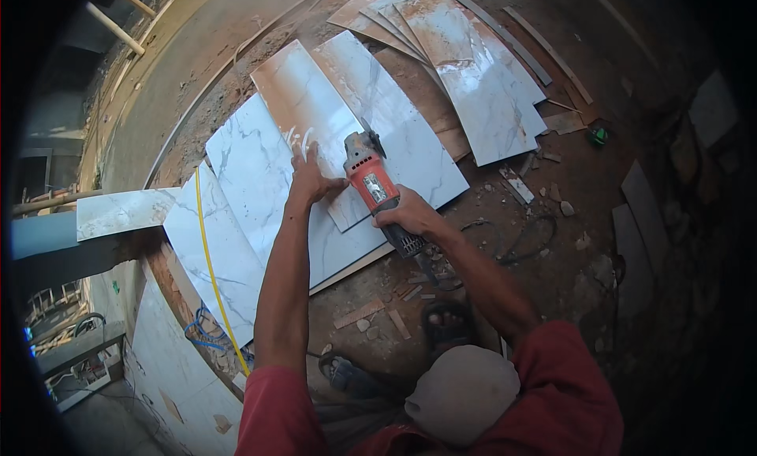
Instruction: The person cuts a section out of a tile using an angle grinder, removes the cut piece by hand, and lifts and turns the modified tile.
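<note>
Narrow tile (303, 93) lies left of centre on other tiles (248, 152); spread left hand (314, 176) rests on it, right hand (407, 211) wraps the red grinder (367, 174); best keep fingers clear of its head (360, 146).

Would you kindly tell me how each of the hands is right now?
Left hand: open, spread over a marbled tile.
Right hand: closed, holding the red grinder.

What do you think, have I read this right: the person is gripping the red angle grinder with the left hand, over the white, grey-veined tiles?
Not quite: the head view shows the right hand gripping the red angle grinder; the left hand is spread beside it. The grinder is indeed over the white, grey-veined tiles.
</note>
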The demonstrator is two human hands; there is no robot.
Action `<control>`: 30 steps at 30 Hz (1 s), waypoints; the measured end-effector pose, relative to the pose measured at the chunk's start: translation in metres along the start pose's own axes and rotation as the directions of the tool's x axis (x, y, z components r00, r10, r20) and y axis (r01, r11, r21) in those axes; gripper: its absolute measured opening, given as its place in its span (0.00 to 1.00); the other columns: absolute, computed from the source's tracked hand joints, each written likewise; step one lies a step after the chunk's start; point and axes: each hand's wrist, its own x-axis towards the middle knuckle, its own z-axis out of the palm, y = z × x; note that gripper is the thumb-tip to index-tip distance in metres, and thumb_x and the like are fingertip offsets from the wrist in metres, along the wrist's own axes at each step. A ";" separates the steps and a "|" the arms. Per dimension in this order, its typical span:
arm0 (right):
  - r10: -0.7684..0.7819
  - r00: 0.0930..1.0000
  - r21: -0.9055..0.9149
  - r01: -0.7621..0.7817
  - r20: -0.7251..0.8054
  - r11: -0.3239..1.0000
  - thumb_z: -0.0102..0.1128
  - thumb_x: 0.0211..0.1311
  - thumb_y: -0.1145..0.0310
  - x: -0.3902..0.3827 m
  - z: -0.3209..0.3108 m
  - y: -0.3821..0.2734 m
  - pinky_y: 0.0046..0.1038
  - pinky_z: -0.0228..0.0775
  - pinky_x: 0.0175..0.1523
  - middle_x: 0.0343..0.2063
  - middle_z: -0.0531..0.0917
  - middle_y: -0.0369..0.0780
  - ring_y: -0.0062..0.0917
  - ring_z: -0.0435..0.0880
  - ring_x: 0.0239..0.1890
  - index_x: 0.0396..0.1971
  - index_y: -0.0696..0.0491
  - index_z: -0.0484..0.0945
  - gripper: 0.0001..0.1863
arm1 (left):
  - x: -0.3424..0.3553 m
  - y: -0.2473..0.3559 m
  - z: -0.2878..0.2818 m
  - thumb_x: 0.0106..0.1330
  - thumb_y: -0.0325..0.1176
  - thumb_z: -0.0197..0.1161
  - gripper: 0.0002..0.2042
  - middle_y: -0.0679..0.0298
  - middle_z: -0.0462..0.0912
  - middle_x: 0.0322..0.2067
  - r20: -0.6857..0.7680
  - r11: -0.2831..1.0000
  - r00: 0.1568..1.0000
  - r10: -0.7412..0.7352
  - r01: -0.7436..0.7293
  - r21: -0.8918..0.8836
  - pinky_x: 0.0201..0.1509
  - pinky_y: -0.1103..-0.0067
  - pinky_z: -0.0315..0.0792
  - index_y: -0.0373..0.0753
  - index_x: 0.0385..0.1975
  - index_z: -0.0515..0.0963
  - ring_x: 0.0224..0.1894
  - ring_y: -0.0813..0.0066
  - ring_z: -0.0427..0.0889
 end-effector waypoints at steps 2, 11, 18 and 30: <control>0.003 1.000 0.008 -0.003 -0.001 1.000 0.77 0.36 0.57 -0.001 0.000 0.000 0.31 0.74 0.48 0.39 0.83 0.49 0.35 0.84 0.40 0.51 0.65 0.72 0.41 | 0.000 0.001 0.000 0.35 0.51 0.84 0.63 0.44 0.37 0.74 0.002 1.000 1.000 -0.004 0.004 -0.001 0.71 0.59 0.64 0.37 0.73 0.52 0.72 0.43 0.55; 0.023 1.000 0.034 -0.023 0.017 0.999 0.77 0.36 0.57 -0.016 0.003 0.003 0.30 0.75 0.47 0.39 0.83 0.49 0.35 0.84 0.40 0.51 0.65 0.72 0.41 | -0.005 0.001 -0.001 0.36 0.50 0.84 0.62 0.45 0.38 0.74 0.028 1.000 1.000 -0.015 0.015 0.001 0.71 0.58 0.64 0.38 0.73 0.52 0.73 0.44 0.54; 0.009 1.000 0.017 -0.009 -0.002 1.000 0.77 0.37 0.58 -0.020 0.003 0.010 0.30 0.75 0.47 0.39 0.83 0.49 0.35 0.84 0.39 0.51 0.66 0.72 0.41 | -0.002 0.001 -0.001 0.36 0.50 0.83 0.62 0.45 0.37 0.74 0.042 1.000 0.999 -0.022 0.021 0.014 0.71 0.58 0.63 0.38 0.73 0.51 0.73 0.43 0.52; 0.010 1.000 0.033 -0.010 0.007 0.999 0.76 0.37 0.59 -0.028 0.002 0.013 0.28 0.74 0.45 0.37 0.80 0.43 0.29 0.80 0.36 0.51 0.62 0.71 0.39 | -0.002 0.002 -0.001 0.36 0.50 0.84 0.62 0.45 0.36 0.74 0.023 1.000 1.000 -0.007 0.007 -0.009 0.71 0.57 0.62 0.37 0.72 0.52 0.73 0.44 0.52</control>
